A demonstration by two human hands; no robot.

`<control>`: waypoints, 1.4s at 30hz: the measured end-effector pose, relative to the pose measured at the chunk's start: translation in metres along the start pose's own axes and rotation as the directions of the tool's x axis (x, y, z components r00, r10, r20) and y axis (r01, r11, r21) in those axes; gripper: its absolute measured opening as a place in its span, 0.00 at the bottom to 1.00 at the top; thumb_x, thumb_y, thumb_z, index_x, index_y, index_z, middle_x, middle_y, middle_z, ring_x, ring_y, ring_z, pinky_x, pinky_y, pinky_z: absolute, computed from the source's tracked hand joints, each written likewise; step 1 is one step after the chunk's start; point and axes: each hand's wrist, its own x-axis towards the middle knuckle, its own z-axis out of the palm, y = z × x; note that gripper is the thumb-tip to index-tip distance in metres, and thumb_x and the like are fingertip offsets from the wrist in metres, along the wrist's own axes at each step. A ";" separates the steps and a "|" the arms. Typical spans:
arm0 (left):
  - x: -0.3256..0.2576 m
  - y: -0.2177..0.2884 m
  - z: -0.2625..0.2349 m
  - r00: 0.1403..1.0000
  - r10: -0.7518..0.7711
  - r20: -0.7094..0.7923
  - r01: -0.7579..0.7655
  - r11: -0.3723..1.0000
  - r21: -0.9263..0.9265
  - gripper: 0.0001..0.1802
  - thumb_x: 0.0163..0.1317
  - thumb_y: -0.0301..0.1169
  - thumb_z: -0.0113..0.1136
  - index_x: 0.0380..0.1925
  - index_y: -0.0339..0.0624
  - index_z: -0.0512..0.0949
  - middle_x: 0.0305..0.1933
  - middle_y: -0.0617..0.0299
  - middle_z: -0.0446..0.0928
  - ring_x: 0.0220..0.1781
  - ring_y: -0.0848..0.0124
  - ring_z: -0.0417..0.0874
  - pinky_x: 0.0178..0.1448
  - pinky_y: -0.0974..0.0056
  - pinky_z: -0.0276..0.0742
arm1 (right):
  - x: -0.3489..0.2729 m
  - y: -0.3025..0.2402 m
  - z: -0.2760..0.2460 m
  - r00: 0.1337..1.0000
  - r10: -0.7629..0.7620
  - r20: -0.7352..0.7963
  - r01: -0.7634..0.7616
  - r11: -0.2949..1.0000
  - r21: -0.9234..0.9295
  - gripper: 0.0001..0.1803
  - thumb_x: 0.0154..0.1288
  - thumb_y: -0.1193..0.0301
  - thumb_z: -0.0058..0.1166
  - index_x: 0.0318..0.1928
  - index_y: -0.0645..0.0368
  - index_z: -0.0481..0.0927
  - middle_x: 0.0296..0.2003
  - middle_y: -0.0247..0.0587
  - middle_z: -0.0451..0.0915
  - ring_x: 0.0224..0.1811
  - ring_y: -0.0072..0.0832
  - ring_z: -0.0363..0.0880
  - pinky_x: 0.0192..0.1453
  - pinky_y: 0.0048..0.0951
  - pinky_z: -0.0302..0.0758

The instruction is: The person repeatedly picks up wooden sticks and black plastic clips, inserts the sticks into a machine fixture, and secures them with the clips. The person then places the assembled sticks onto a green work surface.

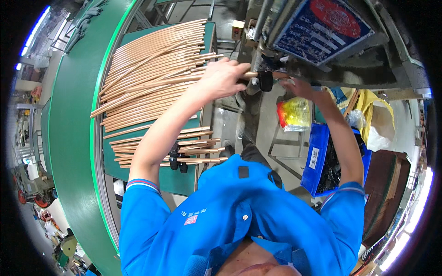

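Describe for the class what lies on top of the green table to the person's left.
On the green table lie a big heap of copper tubes and a smaller pile with black caps. The left arm crosses over them, hiding part of each pile.

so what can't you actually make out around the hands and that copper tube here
- Head view: the left hand covers the thin copper tube where it grips it.
- Head view: the right hand fingertips are hidden under the grey machine; its grip is unclear.
- Head view: contents of the blue plastic bin are too dark and partly behind the right forearm.
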 end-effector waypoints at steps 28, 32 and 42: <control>-0.122 -0.007 -0.011 0.977 -0.186 -0.101 0.166 0.969 -0.183 0.12 0.61 0.44 0.58 0.35 0.51 0.77 0.28 0.61 0.75 0.34 0.59 0.80 0.34 0.55 0.75 | 0.019 0.026 0.166 0.842 0.534 -0.079 -0.500 0.826 0.259 0.14 0.65 0.68 0.52 0.49 0.58 0.79 0.41 0.52 0.82 0.41 0.51 0.81 0.40 0.41 0.75; -0.277 -0.027 0.006 0.900 -0.401 0.169 0.414 0.908 -0.054 0.11 0.61 0.42 0.58 0.37 0.50 0.78 0.33 0.61 0.74 0.38 0.60 0.78 0.38 0.57 0.75 | 0.019 0.027 0.177 0.767 0.636 -0.085 -0.510 0.685 0.520 0.13 0.65 0.68 0.54 0.48 0.59 0.79 0.38 0.55 0.82 0.39 0.53 0.80 0.37 0.42 0.74; -0.380 -0.103 0.053 0.792 -0.603 0.096 0.603 0.748 -0.278 0.20 0.47 0.23 0.56 0.44 0.43 0.81 0.46 0.54 0.77 0.52 0.53 0.76 0.55 0.53 0.73 | 0.010 0.033 0.168 0.798 0.599 -0.065 -0.516 0.735 0.439 0.10 0.70 0.68 0.50 0.42 0.62 0.79 0.31 0.45 0.79 0.31 0.34 0.75 0.35 0.34 0.71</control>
